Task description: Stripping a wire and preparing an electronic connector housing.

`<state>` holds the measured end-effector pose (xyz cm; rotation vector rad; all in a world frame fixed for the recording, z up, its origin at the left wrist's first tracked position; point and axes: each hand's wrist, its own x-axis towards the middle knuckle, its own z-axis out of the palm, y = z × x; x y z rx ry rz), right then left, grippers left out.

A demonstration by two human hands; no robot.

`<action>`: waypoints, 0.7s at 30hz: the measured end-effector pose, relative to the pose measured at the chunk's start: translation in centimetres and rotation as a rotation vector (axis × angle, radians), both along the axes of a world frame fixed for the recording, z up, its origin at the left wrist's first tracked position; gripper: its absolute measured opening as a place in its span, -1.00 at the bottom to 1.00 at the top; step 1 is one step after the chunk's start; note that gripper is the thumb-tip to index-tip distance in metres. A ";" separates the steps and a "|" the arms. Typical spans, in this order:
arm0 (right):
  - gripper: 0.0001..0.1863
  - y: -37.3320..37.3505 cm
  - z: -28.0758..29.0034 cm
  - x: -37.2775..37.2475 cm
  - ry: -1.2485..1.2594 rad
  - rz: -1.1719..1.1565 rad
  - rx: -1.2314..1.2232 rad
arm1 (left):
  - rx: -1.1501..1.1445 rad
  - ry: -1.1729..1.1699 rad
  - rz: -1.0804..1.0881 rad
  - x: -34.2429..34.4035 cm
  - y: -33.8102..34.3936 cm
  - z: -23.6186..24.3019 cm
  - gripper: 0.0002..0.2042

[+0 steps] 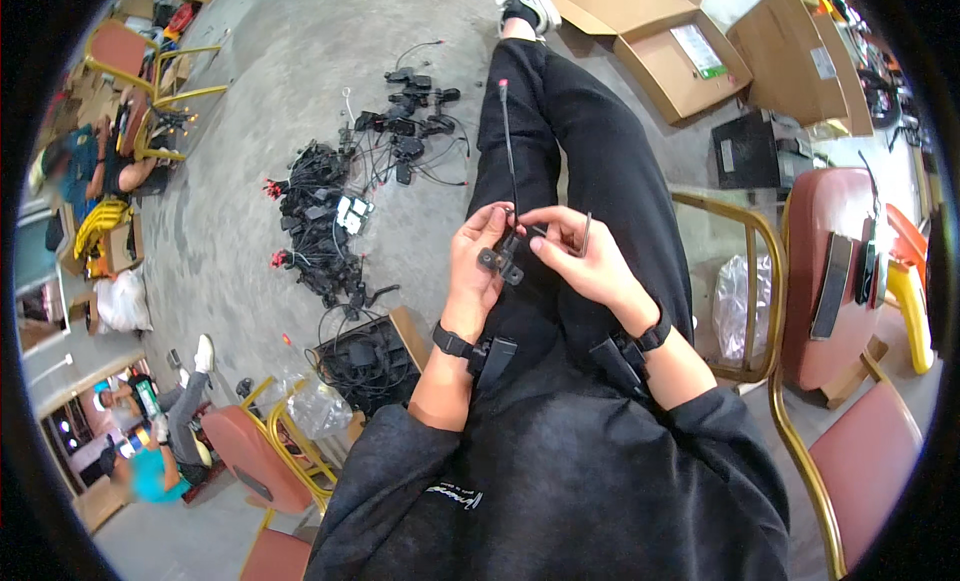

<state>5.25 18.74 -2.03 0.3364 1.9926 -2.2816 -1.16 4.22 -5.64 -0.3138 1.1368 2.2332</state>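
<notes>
Your left hand [477, 249] pinches a black plastic cabled fitting [507, 261]; your right hand [597, 261] holds a bent metal rod [587, 232] — work seemingly unfinished.

Workshop of sorts, from where I stand: bare concrete floor [280, 71]; black cabled parts [308, 186] heaped on it; opened cartons [785, 56], padded metal-framed chairs [866, 471], other people [155, 476] about.

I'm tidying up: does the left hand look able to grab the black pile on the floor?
Probably not: the left hand holds a black part, and the pile lies off to its left.
</notes>
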 end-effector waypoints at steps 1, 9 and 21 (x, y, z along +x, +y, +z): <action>-0.70 -0.1 0.0 0.1 -0.016 0.022 0.007 | -0.003 -0.029 -0.001 0.0 -0.2 -0.1 -0.81; -0.33 -0.4 1.6 0.1 0.281 0.114 0.385 | 0.075 -0.136 0.039 0.3 1.0 1.9 -0.80; -0.54 -0.1 1.1 1.1 0.314 -0.104 0.542 | 0.228 -0.088 -0.022 -1.4 0.6 0.4 -0.82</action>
